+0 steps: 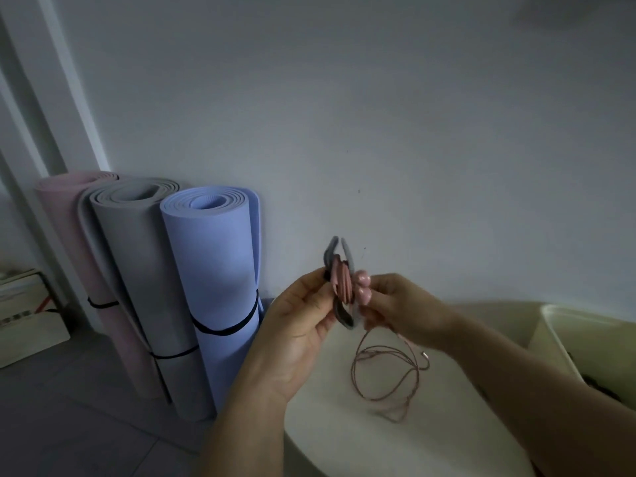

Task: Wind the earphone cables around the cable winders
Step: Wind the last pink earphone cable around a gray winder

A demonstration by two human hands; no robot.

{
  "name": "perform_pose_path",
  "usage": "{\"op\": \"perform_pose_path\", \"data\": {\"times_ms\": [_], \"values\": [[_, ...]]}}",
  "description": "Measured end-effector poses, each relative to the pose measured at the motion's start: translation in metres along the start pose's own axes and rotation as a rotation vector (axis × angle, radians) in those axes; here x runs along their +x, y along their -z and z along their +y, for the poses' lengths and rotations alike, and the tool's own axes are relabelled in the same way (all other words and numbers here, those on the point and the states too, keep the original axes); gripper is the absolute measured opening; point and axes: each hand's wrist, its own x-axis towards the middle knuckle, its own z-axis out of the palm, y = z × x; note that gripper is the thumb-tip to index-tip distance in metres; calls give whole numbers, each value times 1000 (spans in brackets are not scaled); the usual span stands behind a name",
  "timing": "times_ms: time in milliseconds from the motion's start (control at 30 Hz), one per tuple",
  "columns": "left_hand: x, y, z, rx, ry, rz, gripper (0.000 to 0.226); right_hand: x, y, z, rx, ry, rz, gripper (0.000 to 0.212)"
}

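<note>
A grey cable winder (pixel 335 256) is held upright above the white table (pixel 330 418), its two flaps spread open at the top. Several turns of pink earphone cable (pixel 342 284) are wrapped round its middle. My left hand (pixel 299 325) grips the winder from the left side. My right hand (pixel 389 304) pinches the cable against the winder's right side, fingertips touching the wound turns. The loose rest of the pink cable (pixel 389 373) hangs down in loops onto the table, with a small metallic end near the right of the loops.
Three rolled mats stand against the wall at left: pink (pixel 69 215), grey (pixel 137 270) and blue (pixel 220 270). A cream bin (pixel 550 335) sits on the table's right, dark items inside. Boxes (pixel 24 315) lie on the floor far left.
</note>
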Motion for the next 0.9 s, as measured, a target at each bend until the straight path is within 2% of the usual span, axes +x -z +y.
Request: {"op": "perform_pose_path", "data": {"times_ms": [133, 200, 300, 400, 567, 667, 800, 900], "values": [[8, 11, 1, -249, -103, 203, 37, -5, -20, 6, -406, 25, 29, 47], [11, 20, 2, -347, -177, 355, 38, -7, -21, 11, -576, 53, 1, 39], [12, 29, 1, -328, -225, 495, 23, -8, -22, 16, -686, 42, -22, 21], [13, 27, -1, -241, -195, 527, 23, -3, -23, 11, -626, 11, -15, 19], [16, 25, -7, -239, -190, 563, 35, -1, -23, -9, -286, -35, -40, 18], [16, 24, -7, -152, -202, 567, 33, -6, -24, -22, -502, 24, 0, 21], [11, 17, -8, 128, -191, 536, 22, -13, -20, -45, -825, 161, 43, 23], [8, 11, -9, 270, -161, 463, 16, -12, -5, -60, -974, 194, 172, 20]]}}
